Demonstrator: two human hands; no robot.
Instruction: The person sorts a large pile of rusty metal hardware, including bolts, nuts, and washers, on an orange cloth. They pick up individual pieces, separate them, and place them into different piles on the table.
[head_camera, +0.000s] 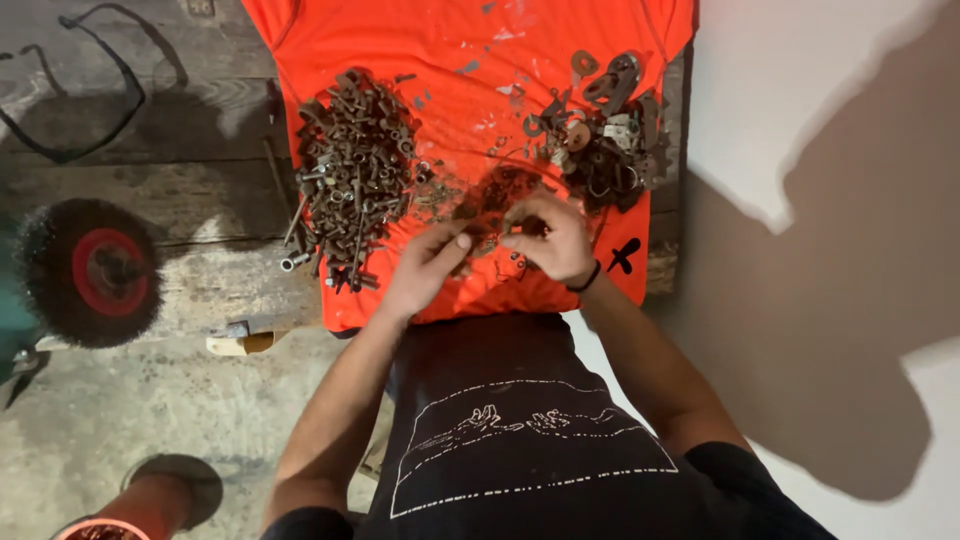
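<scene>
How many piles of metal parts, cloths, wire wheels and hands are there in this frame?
Piles of metal parts: 2, the bolt pile and the mixed washer pile
Orange cloth: 1
Wire wheel: 1
Hands: 2, left hand and right hand, both over small parts between the piles
Total: 6

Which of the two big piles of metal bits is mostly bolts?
The left pile: long rusty bolts and nuts. The right pile holds flat washers and plates.

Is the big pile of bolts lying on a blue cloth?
No, the pile of bolts lies on an orange cloth spread over the wooden bench.
</scene>
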